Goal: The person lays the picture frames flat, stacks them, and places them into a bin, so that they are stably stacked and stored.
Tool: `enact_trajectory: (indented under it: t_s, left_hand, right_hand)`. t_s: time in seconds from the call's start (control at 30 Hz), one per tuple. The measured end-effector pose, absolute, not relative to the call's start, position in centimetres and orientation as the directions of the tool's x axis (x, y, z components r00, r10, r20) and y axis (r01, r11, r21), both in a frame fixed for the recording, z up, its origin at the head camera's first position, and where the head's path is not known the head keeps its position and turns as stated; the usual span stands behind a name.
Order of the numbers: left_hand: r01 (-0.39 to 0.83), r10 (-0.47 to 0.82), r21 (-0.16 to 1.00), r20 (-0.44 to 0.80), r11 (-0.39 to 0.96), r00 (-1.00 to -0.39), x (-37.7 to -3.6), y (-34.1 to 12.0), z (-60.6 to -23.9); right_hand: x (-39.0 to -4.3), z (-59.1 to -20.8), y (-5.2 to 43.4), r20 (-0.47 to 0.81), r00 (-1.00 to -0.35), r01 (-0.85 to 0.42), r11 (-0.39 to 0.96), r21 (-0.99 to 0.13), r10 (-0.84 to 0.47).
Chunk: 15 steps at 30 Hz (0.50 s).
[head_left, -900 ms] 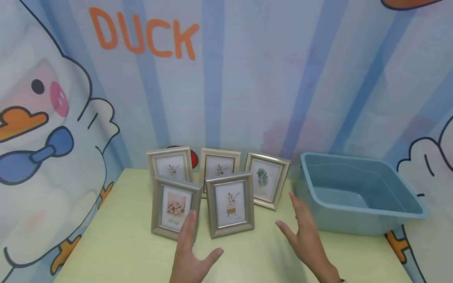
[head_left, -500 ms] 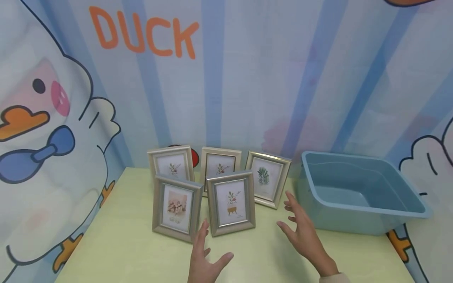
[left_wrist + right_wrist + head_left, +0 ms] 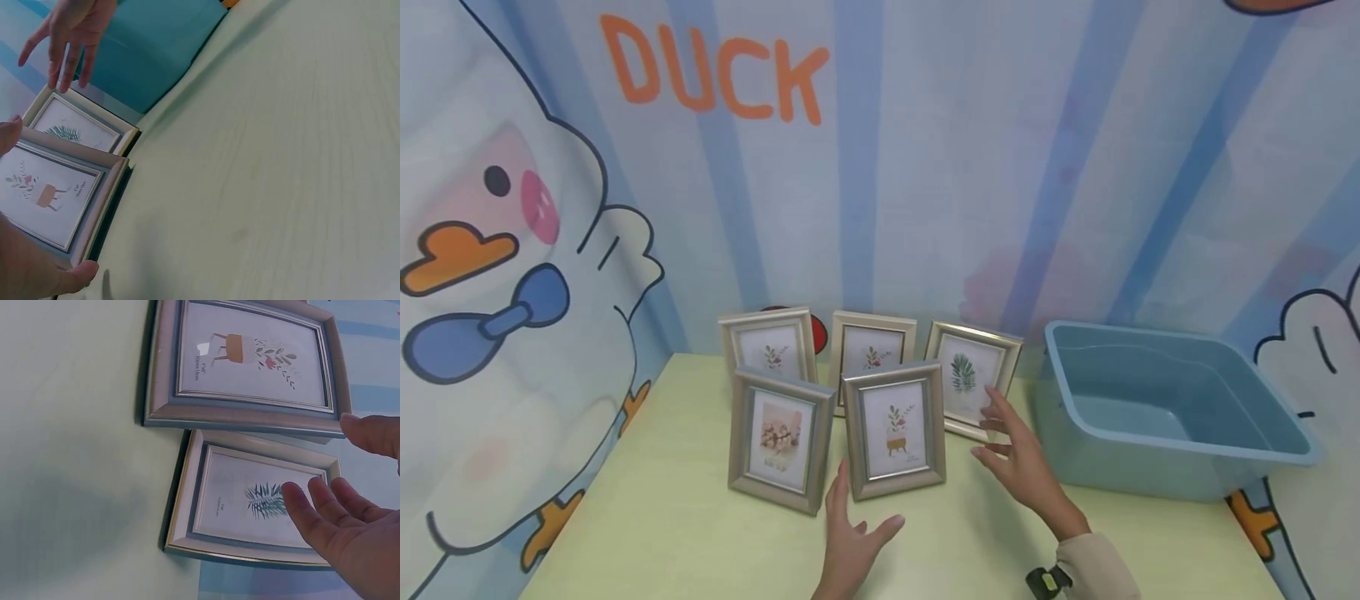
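Observation:
Several picture frames stand upright in two rows. The front right frame (image 3: 895,433) shows a plant in an orange pot; the front left frame (image 3: 781,440) has a pink flower print. Behind are a frame with a green leaf print (image 3: 972,375) and two more partly hidden frames, back middle (image 3: 874,346) and back left (image 3: 769,346). My left hand (image 3: 855,542), thumb spread, is before the gap between the front frames. My right hand (image 3: 1018,462) hovers before the leaf frame, fingers relaxed and holding nothing; in the right wrist view its thumb overlaps the front frame's corner.
A blue plastic tub (image 3: 1172,458) stands right of the frames on the pale yellow table (image 3: 647,517). Behind hangs a striped cloth backdrop (image 3: 925,167) with cartoon ducks. A dark device (image 3: 1047,582) sits at the right cuff.
My left hand has moved right, away from the front left frame. My right hand has shifted left, toward the leaf frame. The frames stay standing in the same arrangement.

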<state>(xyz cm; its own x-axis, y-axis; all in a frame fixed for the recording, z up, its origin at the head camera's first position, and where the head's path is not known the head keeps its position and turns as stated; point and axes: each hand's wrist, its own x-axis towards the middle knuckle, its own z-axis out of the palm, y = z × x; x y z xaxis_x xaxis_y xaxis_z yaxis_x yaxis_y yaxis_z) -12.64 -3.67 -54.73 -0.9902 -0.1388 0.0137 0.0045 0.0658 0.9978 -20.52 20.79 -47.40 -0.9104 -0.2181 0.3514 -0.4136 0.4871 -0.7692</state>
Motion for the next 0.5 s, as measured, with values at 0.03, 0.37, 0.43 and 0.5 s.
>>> enact_trajectory:
  t_s: [0.03, 0.37, 0.43, 0.5]
  left_hand:
    - [0.001, -0.150, 0.997, 0.012, 0.071, -0.989, -12.8, -3.6, -54.8]
    - [0.024, -0.240, 0.990, 0.056, 0.136, -0.969, -15.1, -2.9, -55.3]
    - [0.037, -0.277, 0.988, 0.078, 0.151, -0.958, -15.6, -2.5, -55.3]
    - [0.042, -0.313, 0.984, 0.094, 0.170, -0.945, -16.1, -2.1, -55.4]
  right_hand:
    - [-20.9, -47.3, 20.6, 0.342, -0.913, -0.407, 0.471, -0.782, -0.221]
    - [-24.6, -46.3, 19.1, 0.323, -0.886, -0.452, 0.466, -0.760, -0.333]
    - [-25.3, -46.2, 18.9, 0.324, -0.876, -0.468, 0.471, -0.747, -0.357]
    - [-25.9, -46.0, 18.6, 0.315, -0.871, -0.475, 0.481, -0.737, -0.377]
